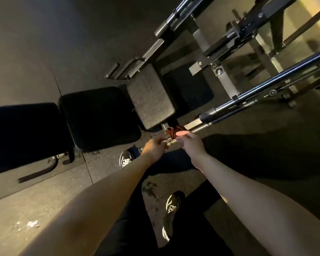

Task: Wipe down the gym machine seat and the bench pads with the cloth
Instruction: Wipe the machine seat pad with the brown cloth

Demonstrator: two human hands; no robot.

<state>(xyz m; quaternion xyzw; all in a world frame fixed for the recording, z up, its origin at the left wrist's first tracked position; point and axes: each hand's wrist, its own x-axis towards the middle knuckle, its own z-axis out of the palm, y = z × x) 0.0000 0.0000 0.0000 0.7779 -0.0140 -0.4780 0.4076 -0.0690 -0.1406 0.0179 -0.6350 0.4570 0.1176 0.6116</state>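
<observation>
here, left hand [154,145] and right hand [189,143] both pinched closed on orange cloth [172,132], beside grey seat [151,97]

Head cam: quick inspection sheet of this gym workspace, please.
Surface: speckled rubber floor, dim.
Job's things: orange cloth draped on a metal bar; grey seat; two black bench pads, not being wiped.
Clutter: dark debris on the floor.
Grippers: left hand and right hand both pinching at the cloth.
Cables: nothing seen.
Surroundings: machine frame; the person's shoes.
</observation>
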